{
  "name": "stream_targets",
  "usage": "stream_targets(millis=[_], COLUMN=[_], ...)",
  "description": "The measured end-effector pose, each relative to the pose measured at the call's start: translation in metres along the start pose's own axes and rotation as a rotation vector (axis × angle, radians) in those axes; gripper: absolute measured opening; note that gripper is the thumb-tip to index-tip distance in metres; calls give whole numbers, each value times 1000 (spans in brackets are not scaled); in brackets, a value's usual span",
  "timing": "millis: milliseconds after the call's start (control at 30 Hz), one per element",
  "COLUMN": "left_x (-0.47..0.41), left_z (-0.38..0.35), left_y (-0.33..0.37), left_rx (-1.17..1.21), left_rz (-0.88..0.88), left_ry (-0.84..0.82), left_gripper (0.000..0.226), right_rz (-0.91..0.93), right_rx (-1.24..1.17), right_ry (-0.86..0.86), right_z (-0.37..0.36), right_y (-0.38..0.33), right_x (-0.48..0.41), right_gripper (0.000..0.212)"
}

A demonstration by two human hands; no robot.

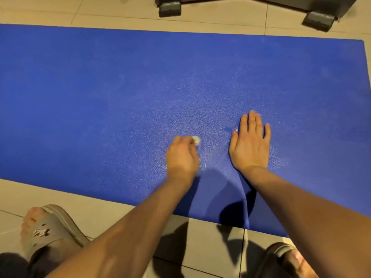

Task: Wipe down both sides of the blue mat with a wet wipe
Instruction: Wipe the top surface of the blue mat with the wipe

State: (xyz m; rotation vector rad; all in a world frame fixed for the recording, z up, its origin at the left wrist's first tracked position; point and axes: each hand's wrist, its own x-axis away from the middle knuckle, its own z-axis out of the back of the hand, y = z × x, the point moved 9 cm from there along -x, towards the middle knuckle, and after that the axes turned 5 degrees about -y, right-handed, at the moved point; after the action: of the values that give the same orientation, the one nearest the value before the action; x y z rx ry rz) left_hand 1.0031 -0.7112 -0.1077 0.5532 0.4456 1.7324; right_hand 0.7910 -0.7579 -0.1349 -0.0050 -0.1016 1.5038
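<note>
Blue mat (120, 87) spread flat on tiled floor (120, 21), left hand (181, 155) curled around small white wipe (196, 140) pressed to mat; right hand (251, 143) open, palm flat on mat just beside

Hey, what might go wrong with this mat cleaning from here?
The small balled white wet wipe in the left hand covers little per stroke, so patches of the large blue textured mat may get missed. The flat right hand could smear the glistening damp area.
</note>
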Motion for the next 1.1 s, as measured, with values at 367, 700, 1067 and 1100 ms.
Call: stream_targets(millis=[367, 700, 1067, 1100], left_x=[0, 38, 32, 37], left_z=[29, -18, 59, 67], left_y=[-30, 21, -87, -95], left_rx=[-298, 10, -178, -156], left_rz=[-212, -141, 5, 63], left_ry=[-106, 37, 28, 62], left_gripper=[9, 7, 11, 13], right_rz=[6, -3, 3, 2], right_rx=[-10, -23, -27, -23], right_ry=[3, 10, 4, 1], right_z=[0, 1, -1, -1], right_y=[0, 1, 1, 1], right_x=[1, 0, 0, 0], right_gripper=[63, 63, 62, 62])
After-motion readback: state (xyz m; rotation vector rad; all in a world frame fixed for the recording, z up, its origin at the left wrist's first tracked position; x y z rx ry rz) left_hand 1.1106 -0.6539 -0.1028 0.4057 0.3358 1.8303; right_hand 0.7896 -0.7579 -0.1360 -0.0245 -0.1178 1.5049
